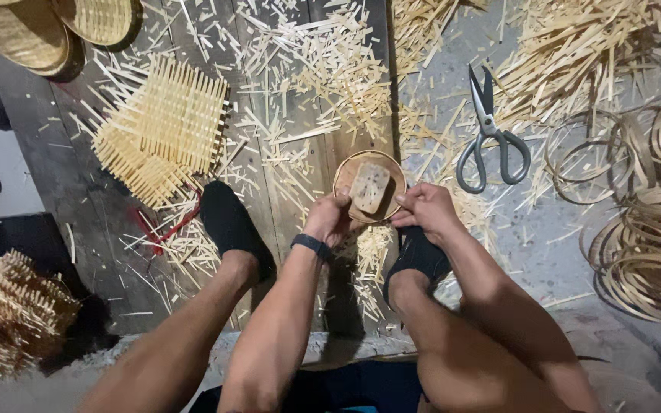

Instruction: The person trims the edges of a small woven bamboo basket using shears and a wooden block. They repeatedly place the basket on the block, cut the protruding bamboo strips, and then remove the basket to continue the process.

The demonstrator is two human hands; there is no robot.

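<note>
Wooden plank floor [70, 191] is carrying a wide scatter of pale bamboo offcuts [323, 69], thickest toward the top right. Coils of thin bamboo strip [652, 229] are lying at the right edge; a square woven mat [166, 126] with loose ends is lying at upper left, finished round baskets [24, 30] beyond it, another bristly woven piece [9, 306] at lower left. Grey-handled scissors [490, 134] are resting on the floor, blades pointing away from the person, well apart from the hands. The person is sitting with dark-socked feet either side of the work. Between the feet, just above the floor, both hands are holding a small round bamboo tray [369, 186], its open face tilted up toward the camera. The left hand [329, 218] is pinching the tray's near-left rim, thumb on top; the right hand [426, 208] is pinching the near-right rim, fingers curled closed around the edge. A small woven rectangle [369, 187] is sitting inside the tray; its long axis is running near to far, leaning slightly right at the far end. Judgement: the hands appear to be working the rim. Doing it well seems to call for keeping both pinches opposite each other, turning the tray in short steps, and keeping the face tilted so the rectangle is not sliding out.
</note>
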